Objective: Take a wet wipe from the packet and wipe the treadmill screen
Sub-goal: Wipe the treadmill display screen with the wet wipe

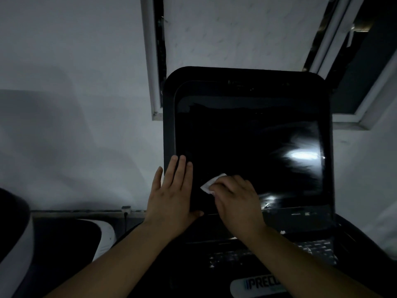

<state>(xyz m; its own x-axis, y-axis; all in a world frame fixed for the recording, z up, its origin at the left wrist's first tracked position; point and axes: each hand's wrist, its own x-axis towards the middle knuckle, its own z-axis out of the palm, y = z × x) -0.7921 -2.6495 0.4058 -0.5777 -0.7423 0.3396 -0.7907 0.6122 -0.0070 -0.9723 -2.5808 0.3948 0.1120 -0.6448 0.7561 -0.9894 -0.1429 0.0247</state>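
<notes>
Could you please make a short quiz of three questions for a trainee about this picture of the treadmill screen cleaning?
1. True or false: the right hand presses the wet wipe on the treadmill screen.
2. Where does the left hand lie?
A. flat on the screen's lower left edge
B. on the keypad
C. out of view
3. Fill in: the bright reflection sits on the ____ side of the screen.

Key
1. True.
2. A.
3. Right.
</notes>
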